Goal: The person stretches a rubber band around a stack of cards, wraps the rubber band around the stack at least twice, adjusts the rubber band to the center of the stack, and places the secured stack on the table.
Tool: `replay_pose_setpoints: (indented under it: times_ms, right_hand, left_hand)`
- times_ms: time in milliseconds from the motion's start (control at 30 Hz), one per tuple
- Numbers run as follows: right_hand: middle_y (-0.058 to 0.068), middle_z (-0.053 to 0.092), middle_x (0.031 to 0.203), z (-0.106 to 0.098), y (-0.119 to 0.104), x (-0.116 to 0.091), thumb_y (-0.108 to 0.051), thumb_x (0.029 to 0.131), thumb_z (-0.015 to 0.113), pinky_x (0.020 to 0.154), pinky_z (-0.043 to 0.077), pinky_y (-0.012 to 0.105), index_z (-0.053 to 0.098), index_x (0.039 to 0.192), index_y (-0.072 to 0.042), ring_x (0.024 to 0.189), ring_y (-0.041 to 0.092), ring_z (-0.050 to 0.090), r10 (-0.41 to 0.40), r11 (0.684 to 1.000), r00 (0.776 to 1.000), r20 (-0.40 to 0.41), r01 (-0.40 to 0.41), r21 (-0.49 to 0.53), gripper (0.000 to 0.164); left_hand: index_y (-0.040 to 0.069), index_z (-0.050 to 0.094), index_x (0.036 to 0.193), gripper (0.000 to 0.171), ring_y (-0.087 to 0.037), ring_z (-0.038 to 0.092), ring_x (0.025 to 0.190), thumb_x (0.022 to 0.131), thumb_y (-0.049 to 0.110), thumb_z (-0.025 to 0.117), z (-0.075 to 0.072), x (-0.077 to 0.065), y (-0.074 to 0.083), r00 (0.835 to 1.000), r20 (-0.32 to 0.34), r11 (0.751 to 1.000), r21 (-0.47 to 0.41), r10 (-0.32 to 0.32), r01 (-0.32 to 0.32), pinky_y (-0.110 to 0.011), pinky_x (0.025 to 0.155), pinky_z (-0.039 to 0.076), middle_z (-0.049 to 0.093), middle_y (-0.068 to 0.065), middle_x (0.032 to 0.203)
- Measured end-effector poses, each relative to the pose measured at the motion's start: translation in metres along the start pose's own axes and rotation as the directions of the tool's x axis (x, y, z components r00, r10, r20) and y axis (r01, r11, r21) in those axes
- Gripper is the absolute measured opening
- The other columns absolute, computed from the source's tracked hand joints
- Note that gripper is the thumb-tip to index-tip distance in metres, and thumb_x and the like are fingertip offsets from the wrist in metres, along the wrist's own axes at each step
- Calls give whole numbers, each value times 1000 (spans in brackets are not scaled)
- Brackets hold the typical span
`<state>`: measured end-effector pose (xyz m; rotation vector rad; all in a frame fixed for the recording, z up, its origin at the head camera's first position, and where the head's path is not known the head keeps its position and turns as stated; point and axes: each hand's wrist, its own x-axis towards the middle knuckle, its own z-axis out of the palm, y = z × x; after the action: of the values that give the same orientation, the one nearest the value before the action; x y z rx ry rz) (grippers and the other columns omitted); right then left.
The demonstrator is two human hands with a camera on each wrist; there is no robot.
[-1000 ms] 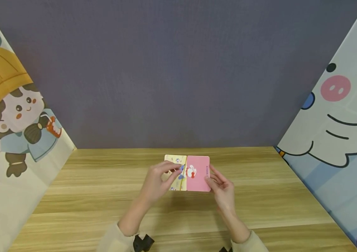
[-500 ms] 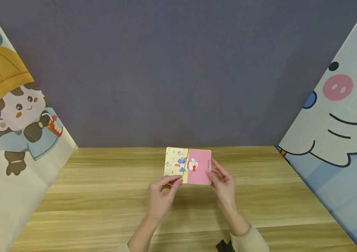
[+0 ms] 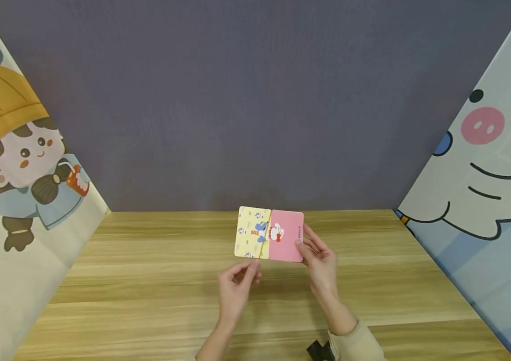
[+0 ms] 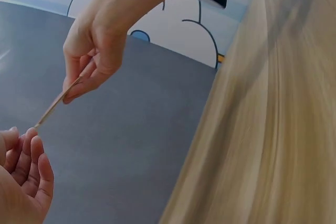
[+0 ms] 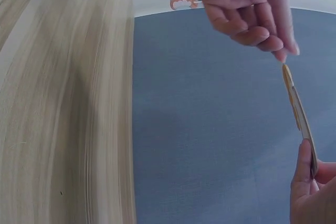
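Note:
In the head view, a small flat booklet or card (image 3: 287, 233), half pink and half pale yellow with cartoon figures, is held up above the table. A thin yellow rubber band (image 3: 262, 246) runs slantwise across it near the middle. My right hand (image 3: 322, 263) grips the pink end between thumb and fingers. Just below the booklet's lower edge is my left hand (image 3: 235, 287), fingers loosely bent, fingertips close to the band's lower end. In the right wrist view, the left fingertips meet or nearly meet the rubber band (image 5: 286, 74); the booklet (image 5: 304, 116) appears edge-on.
A wood-grain table (image 3: 147, 286) lies under both hands. Behind it stands a dark grey panel (image 3: 255, 110). Printed cartoon panels flank it, a child in a yellow hat (image 3: 34, 145) at left and a white figure (image 3: 490, 185) at right.
My left hand has moved down from over the yellow half to below the booklet's lower edge. The booklet has risen slightly and tilted; my right hand keeps its grip.

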<state>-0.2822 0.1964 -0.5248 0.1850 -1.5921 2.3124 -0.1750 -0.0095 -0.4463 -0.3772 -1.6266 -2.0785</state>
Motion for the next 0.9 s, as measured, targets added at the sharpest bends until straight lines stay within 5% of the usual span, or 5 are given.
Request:
replay_pose_setpoints:
  times_ms: [100,267,333,600,900]
  right_hand:
    - [22,57,111,1,1,0,-9,76,69,66,53,40,51,126,-14,91,37,58,8,1000,1000,-9,-8,-6,53]
    - [21,57,111,4,-1,0,-10,76,69,67,53,41,52,125,-15,92,37,58,6,1000,1000,1,-6,-14,53]
    - [22,57,110,6,-2,-1,-9,76,69,67,53,41,52,125,-15,91,37,58,2,1000,1000,4,-2,-9,53]
    - [19,59,107,17,-17,-12,-3,79,65,65,53,38,49,127,-11,88,31,61,-25,1000,999,44,25,-7,51]
    - [18,59,108,13,3,-13,-11,78,68,65,53,40,50,127,-16,91,33,59,-12,998,999,42,15,-54,53]
  left_hand:
    - [-9,63,87,14,-20,60,55,85,3,57,0,-1,-14,1000,-20,1000,-19,-11,11,-30,49,53,62,-17,68]
    - [-1,66,87,18,-25,57,53,84,17,61,-6,-1,-63,977,-119,985,-32,-175,172,-35,48,52,61,-17,69]
    - [3,67,87,19,-27,58,53,83,21,63,-12,-2,-97,979,-133,988,-46,-152,147,-36,47,52,63,-14,69]
    - [-6,66,84,14,-17,57,49,83,7,62,-5,-4,-70,994,-103,999,-49,-19,14,-28,45,52,63,-10,66]
    - [-5,67,83,25,-26,58,50,80,20,66,-1,-10,-102,981,-87,983,-71,-175,169,-37,47,52,63,-14,66]
